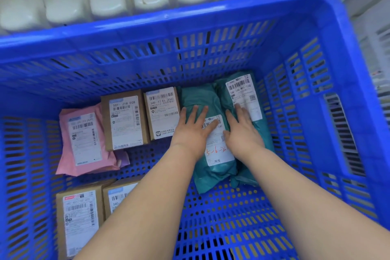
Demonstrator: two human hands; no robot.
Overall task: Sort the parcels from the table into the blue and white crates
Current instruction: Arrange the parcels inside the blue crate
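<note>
Blue crate (160,25), forearm (145,200) covering box (119,196) label

Blue slotted plastic crate (147,25) fills the frame. Right of centre, two teal plastic mailer bags lie side by side, touching. Left hand (194,126) flat on the left teal bag (196,97), fingers spread. Right hand (242,131) flat across the seam, fingertips on the right teal bag (262,131) label. Centre left: pink plastic mailer (84,141), two labelled brown cardboard boxes (124,120). Lower left: two more.
</note>
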